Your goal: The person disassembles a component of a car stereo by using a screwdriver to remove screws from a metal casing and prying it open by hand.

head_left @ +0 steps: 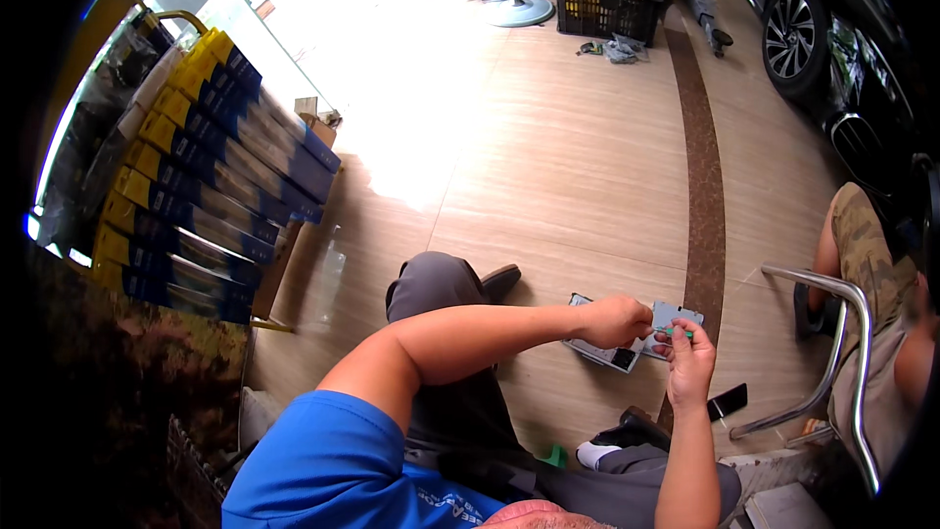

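The head-worn fisheye looks down at the nearby hands (617, 321).

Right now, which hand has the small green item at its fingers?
The right hand, the one nearer the black phone; no green shows at the left hand.

Racked packages (201, 171) and a black car (850, 54) suggest an auto shop.

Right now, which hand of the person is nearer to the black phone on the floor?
Right. In the picture, the right hand is close up-left of the black phone, apart from it; the left hand is farther up-left, by the grey box.
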Demonstrator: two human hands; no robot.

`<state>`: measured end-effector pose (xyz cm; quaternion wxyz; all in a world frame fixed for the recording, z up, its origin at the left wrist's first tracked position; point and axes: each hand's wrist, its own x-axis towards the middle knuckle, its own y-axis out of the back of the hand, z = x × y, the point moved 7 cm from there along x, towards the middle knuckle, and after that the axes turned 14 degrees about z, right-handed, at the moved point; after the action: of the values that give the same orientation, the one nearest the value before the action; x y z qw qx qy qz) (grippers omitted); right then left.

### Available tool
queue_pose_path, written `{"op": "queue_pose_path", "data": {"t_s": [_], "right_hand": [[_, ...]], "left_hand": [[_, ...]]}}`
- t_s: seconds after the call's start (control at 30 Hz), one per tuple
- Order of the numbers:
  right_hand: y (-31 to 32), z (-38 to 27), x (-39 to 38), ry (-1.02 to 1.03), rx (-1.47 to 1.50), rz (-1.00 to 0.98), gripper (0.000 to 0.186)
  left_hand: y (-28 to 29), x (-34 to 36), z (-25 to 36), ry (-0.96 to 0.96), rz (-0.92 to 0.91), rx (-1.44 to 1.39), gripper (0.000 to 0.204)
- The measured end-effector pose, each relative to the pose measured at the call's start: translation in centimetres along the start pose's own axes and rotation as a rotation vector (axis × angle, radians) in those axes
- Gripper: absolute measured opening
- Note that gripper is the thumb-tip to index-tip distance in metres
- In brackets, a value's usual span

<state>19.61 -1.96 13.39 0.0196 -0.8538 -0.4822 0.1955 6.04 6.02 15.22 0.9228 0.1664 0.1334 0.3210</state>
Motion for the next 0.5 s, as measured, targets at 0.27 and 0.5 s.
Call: {"op": "queue_pose_path", "data": {"t_s": [0.27, 0.5], "right_hand": [[-0.5, 0.5, -1.0, 0.091, -0.601, -0.028, 0.019], [-4.0, -3.8, -2.5, 0.491, -0.777, -0.061, 0.018]], "left_hand": [[0.1, -0.7, -1.1, -0.178, 0.123, 0.264, 0.022], [0.0, -0.8, 0.1, -0.227, 0.114, 0.217, 0.020]]}}
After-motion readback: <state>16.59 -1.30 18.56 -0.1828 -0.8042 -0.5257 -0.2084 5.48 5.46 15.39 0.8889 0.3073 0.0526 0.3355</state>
